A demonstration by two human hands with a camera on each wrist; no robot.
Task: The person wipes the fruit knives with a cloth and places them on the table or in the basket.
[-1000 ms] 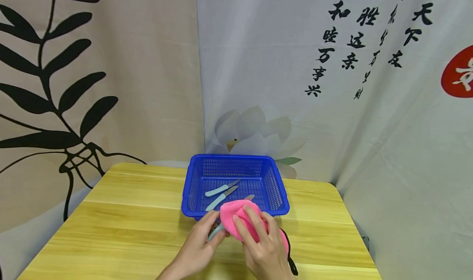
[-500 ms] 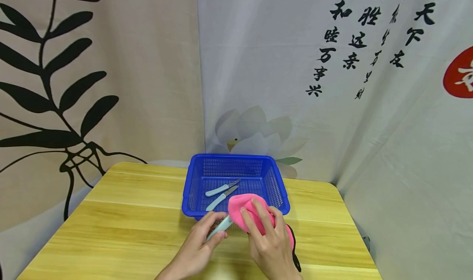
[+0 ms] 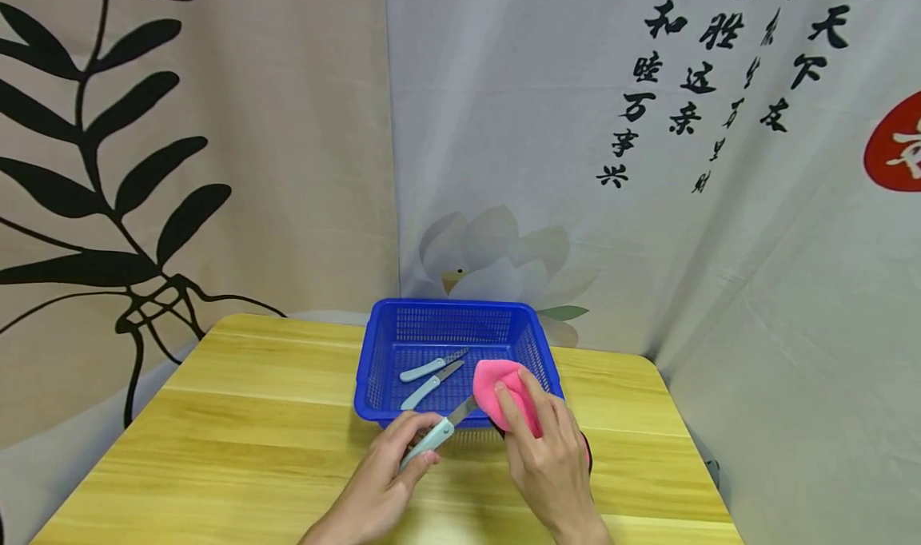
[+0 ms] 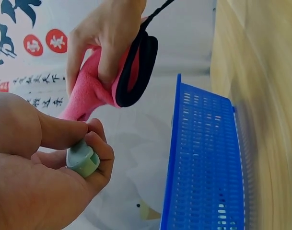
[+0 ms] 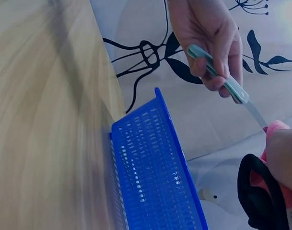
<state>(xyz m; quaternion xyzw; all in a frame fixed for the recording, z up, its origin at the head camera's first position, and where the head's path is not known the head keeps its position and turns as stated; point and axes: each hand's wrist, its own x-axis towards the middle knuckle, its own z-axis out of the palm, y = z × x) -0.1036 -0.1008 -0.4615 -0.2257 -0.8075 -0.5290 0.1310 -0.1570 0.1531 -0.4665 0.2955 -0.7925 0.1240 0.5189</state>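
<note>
My left hand grips the pale blue-green handle of a folding knife, whose blade points up and right. My right hand holds a pink cloth with black edging and a black cord. In the head view the blade's tip reaches the left edge of the cloth, and most of the blade is bare. The handle's butt end faces the left wrist camera between curled fingers. From the right wrist, the blade runs to the pink fabric. Both hands are above the table, in front of the basket.
A blue plastic basket stands on the wooden table towards its back edge. Inside it lie two similar knives, an upper one and a lower one, blades out. A printed curtain hangs behind the table.
My right hand has moved right and slightly up with the pink cloth, sliding off the knife. The handle and then the blade have come into sight. My left hand has stayed nearly still.
</note>
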